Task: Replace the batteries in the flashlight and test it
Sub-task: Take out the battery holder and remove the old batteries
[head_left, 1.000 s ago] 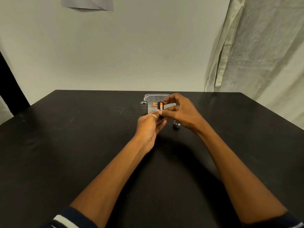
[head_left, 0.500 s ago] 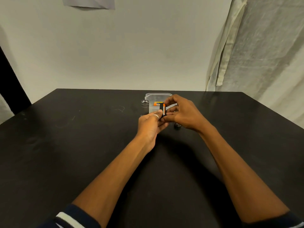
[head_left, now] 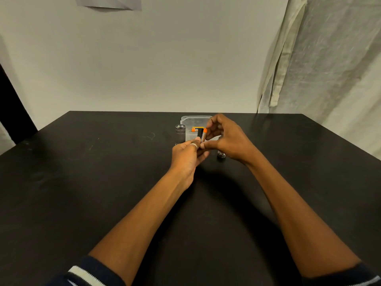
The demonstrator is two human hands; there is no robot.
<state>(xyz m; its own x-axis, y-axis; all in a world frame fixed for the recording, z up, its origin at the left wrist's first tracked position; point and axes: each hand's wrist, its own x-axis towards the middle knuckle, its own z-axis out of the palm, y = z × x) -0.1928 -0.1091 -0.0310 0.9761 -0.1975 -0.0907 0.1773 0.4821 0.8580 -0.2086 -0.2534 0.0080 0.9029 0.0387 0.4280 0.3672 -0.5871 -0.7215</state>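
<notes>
My left hand (head_left: 186, 154) hides the lower end of the black holder (head_left: 199, 133) and battery (head_left: 203, 136), my right hand (head_left: 228, 140) covers part of the clear box (head_left: 193, 119) and the small cap (head_left: 221, 155), and both sleeves are cut off below.

plain room, black table (head_left: 82, 182), draped curtain (head_left: 329, 58)

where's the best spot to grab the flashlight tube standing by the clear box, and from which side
Grip the flashlight tube around its mid-barrel, coming from its left. It stands upright with its open threaded end up, so a side grasp should keep it vertical. The clear box flanks its right, and both hands are busy there.
</notes>
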